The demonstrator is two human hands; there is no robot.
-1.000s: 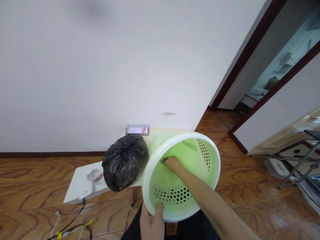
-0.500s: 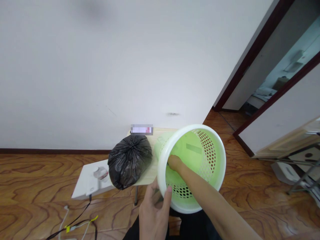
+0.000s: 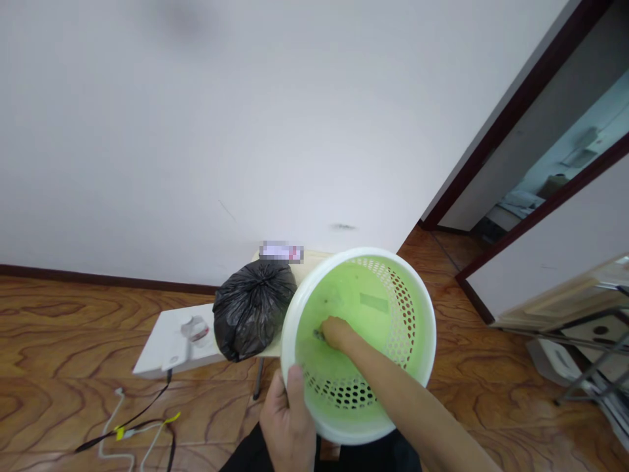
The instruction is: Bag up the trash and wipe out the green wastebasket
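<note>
A light green plastic waste bin (image 3: 366, 278) with a white rim and rows of holes is tilted so its open mouth faces me. My left hand (image 3: 289, 419) grips the rim at the lower left, thumb on the inside and fingers outside. Deep inside the bin is my right hand (image 3: 337, 332), fingers closed and pressed near the inner wall and bottom. A small greyish bit shows at its fingertips, too little to name. A strip of tape-like material (image 3: 373, 303) lies on the bin's bottom. Left of the bin, a tied black garbage bag (image 3: 254, 308) rests on a small pale table (image 3: 314, 259).
Beside the table stands a white box-like surface (image 3: 167, 337) with a clear, red-marked item (image 3: 196, 330) on it. Cables (image 3: 128, 432) run over the wooden floor at lower left. A metal-legged rack (image 3: 590, 367) stands at right, near a doorway.
The bin has shifted left and toward me, and its mouth faces me more fully. My left hand has moved down and left with it; my right hand stays inside, slightly lower.
</note>
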